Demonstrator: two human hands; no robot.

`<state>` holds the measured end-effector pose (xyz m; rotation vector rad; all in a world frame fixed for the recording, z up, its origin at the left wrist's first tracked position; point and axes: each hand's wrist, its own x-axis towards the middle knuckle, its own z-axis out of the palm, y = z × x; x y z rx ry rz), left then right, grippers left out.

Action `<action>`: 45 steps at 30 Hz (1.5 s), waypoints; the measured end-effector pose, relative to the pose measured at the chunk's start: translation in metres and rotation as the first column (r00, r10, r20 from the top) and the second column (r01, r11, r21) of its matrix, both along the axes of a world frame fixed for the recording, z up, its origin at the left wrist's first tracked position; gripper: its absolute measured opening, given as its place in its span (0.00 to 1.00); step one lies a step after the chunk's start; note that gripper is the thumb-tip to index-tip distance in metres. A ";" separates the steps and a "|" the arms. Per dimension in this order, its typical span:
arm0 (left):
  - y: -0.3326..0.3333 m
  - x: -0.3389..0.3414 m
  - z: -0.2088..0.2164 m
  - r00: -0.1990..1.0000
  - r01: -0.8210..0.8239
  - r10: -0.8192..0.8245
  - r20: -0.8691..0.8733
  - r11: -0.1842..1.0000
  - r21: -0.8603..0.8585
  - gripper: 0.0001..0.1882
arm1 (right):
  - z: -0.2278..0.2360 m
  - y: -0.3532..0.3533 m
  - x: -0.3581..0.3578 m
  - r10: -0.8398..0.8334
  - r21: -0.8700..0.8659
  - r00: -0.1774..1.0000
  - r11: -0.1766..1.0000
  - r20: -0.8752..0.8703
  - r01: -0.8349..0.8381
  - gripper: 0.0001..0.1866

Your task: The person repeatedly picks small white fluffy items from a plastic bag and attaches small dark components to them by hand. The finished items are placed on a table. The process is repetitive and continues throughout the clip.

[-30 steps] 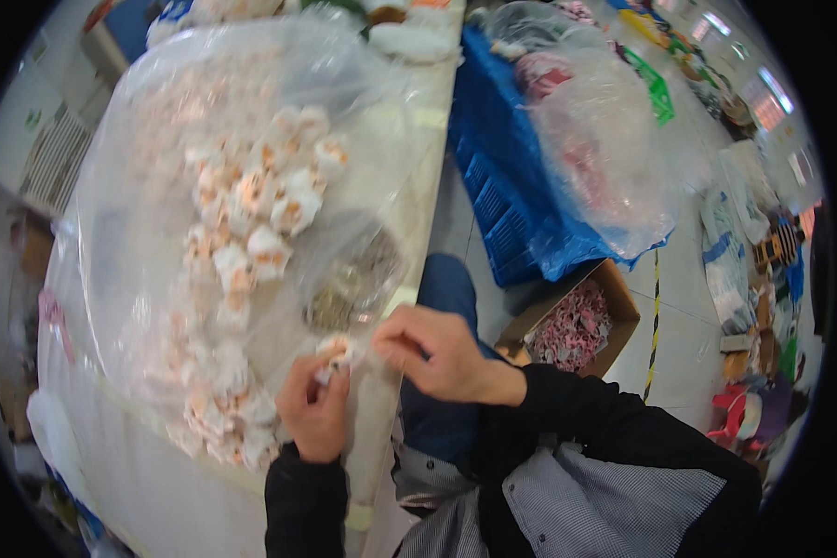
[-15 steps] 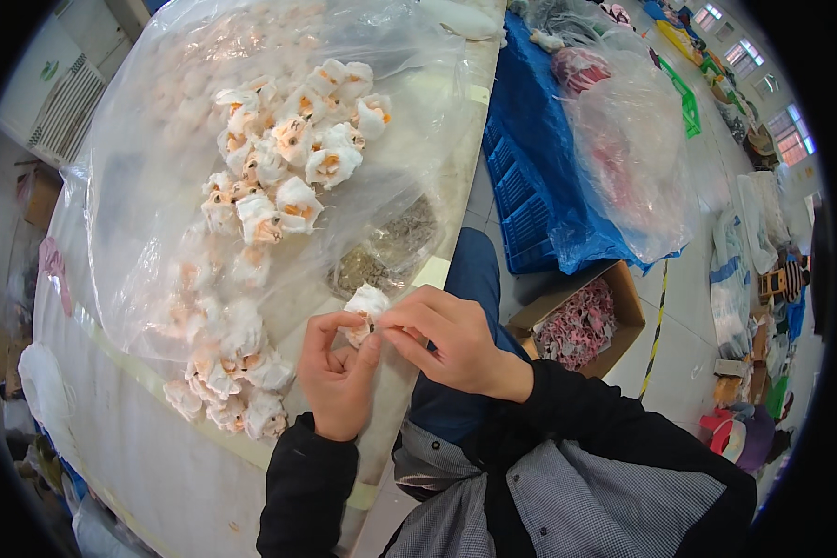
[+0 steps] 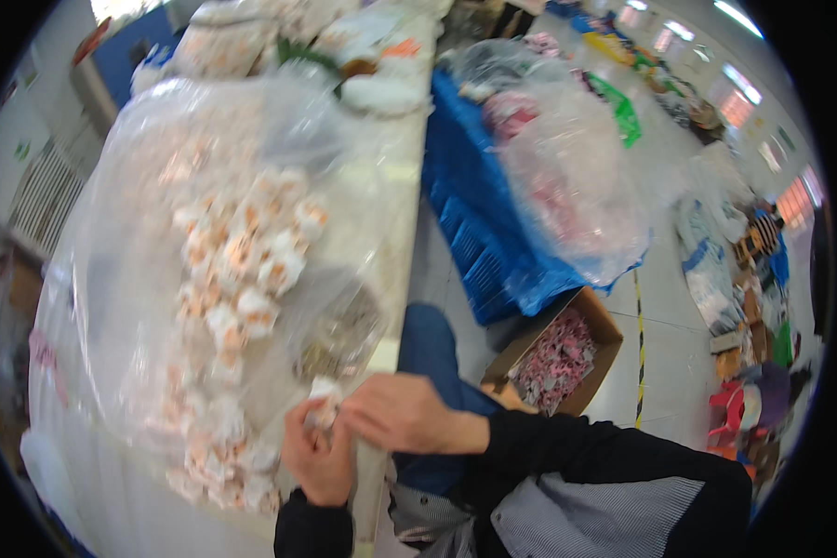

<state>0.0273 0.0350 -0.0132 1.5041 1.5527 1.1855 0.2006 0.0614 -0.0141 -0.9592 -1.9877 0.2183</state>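
A small white fluffy plush piece (image 3: 324,388) with peach-orange patches is pinched in my left hand (image 3: 318,460), above the near right part of the table. Against its right side, my right hand (image 3: 400,414) has its fingers drawn together in a pinch. Whatever those fingertips hold is hidden and blurred. Just beyond my hands lies a clear bag of greyish-yellow small bits (image 3: 339,335). Many similar plush pieces (image 3: 242,251) are heaped on and under clear plastic to the left and farther off, with a nearer pile (image 3: 228,456) beside my left hand.
The table (image 3: 395,223) has its edge along my right. Past it stand a blue crate (image 3: 474,251) with blue sheeting, a clear bag of pink material (image 3: 567,177), and a cardboard box (image 3: 604,358) of pink scraps. White bags and a green item (image 3: 298,58) lie at the table's far end.
The view has tilted up, so the table's far end shows and my hands sit lower in the picture. Both hands stay together at the plush piece.
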 end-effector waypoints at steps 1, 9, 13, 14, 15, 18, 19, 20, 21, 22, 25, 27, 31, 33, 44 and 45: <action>-0.001 0.000 -0.004 0.999 -0.031 0.031 0.024 1.000 0.001 0.18 | -0.001 0.001 -0.007 -0.007 -0.028 1.000 1.000 -0.011 0.007 0.12; -0.005 0.006 -0.009 0.998 0.060 -0.058 -0.020 0.990 0.129 0.14 | -0.008 0.003 -0.005 0.048 -0.231 0.991 0.970 -0.123 -0.076 0.08; 0.000 0.004 -0.005 0.973 0.178 -0.140 -0.184 0.961 0.211 0.14 | -0.009 0.002 0.002 0.085 -0.283 0.990 0.952 -0.113 -0.114 0.07; 0.001 0.003 -0.002 0.957 0.218 -0.167 -0.235 0.953 0.210 0.15 | -0.008 0.003 0.005 0.096 -0.294 0.990 0.948 -0.104 -0.123 0.07; 0.001 0.000 0.000 0.938 0.250 -0.183 -0.295 0.946 0.205 0.15 | -0.006 0.003 0.006 0.111 -0.298 0.989 0.945 -0.095 -0.135 0.06; 0.004 -0.005 -0.008 0.920 0.328 -0.277 -0.277 0.931 0.158 0.16 | -0.001 0.002 0.010 0.142 -0.313 0.986 0.935 -0.092 -0.164 0.06; 0.004 -0.005 -0.007 0.922 0.333 -0.292 -0.256 0.933 0.136 0.15 | -0.003 0.003 0.012 0.142 -0.319 0.984 0.932 -0.107 -0.170 0.06; 0.004 -0.005 -0.005 0.923 0.337 -0.304 -0.235 0.934 0.115 0.14 | -0.005 0.003 0.014 0.144 -0.324 0.982 0.930 -0.122 -0.177 0.06; 0.002 -0.006 -0.003 0.925 0.338 -0.314 -0.216 0.937 0.086 0.13 | -0.008 0.001 0.015 0.139 -0.359 0.980 0.915 -0.143 -0.183 0.06; 0.001 -0.006 -0.004 0.923 0.339 -0.313 -0.222 0.936 0.092 0.12 | -0.009 0.001 0.016 0.135 -0.393 0.977 0.900 -0.164 -0.190 0.06; -0.002 -0.012 -0.014 0.924 0.320 -0.273 -0.267 0.936 0.149 0.07 | -0.003 -0.001 0.015 0.142 -0.481 0.969 0.848 -0.201 -0.224 0.07; 0.004 -0.014 -0.025 0.927 0.313 -0.234 -0.294 0.913 0.260 0.04 | 0.003 0.004 0.012 0.143 -0.453 0.973 0.866 -0.182 -0.212 0.07; 0.002 -0.008 0.000 0.935 0.253 -0.212 -0.285 0.960 0.117 0.01 | 0.002 0.007 0.011 0.175 -0.205 0.984 0.965 0.031 -0.165 0.05; 0.004 -0.005 0.003 0.945 0.257 -0.234 -0.229 0.963 0.077 0.01 | -0.003 0.007 0.014 0.152 -0.210 0.977 0.970 0.151 -0.118 0.05; 0.004 -0.006 0.004 0.945 0.327 -0.323 -0.054 0.941 0.088 0.03 | 0.008 0.003 0.015 0.178 -0.300 0.983 0.941 0.039 -0.159 0.04; 0.004 -0.005 0.002 0.950 0.312 -0.310 -0.039 0.946 0.083 0.03 | 0.008 0.003 0.016 0.171 -0.268 0.983 0.952 0.060 -0.149 0.04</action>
